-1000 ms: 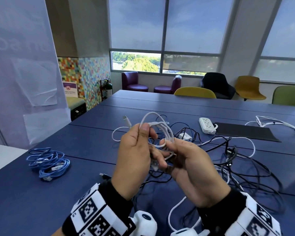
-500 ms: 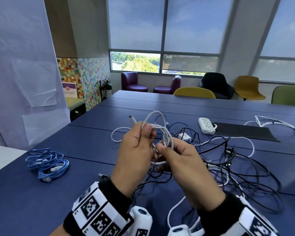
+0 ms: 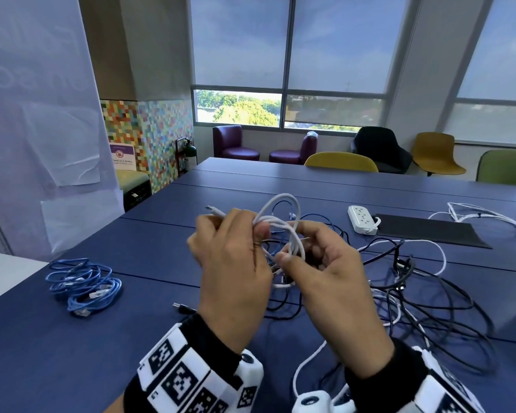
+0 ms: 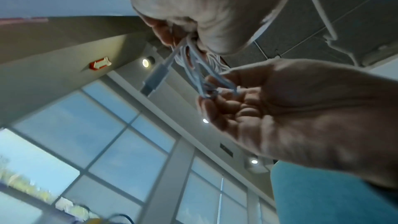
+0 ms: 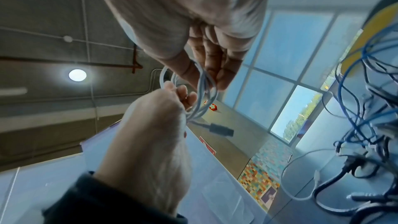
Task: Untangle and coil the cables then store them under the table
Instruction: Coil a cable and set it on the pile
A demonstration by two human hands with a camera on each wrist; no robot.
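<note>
Both hands hold a thin white cable [image 3: 284, 226] in small loops above the blue table [image 3: 149, 251]. My left hand [image 3: 251, 231] grips the top of the loops between thumb and curled fingers, and the cable's connector [image 3: 212, 209] sticks out past its knuckles to the left. My right hand [image 3: 292, 253] pinches the loops' right side. In the left wrist view the loops [image 4: 194, 64] and connector [image 4: 156, 78] hang from the left fingers. The right wrist view shows the loops [image 5: 202, 94] running between both hands.
A tangle of black and white cables [image 3: 414, 296] lies on the table right of my hands. A coiled blue cable [image 3: 84, 283] sits at the left. Further back are a white power strip [image 3: 362, 219], a black mat [image 3: 429, 231] and another white cable [image 3: 483, 214]. Chairs stand beyond the table.
The hands stayed together on the white cable and worked its loops. The left hand turned, the connector end swung a little to the left, and the right thumb moved lower on the loops.
</note>
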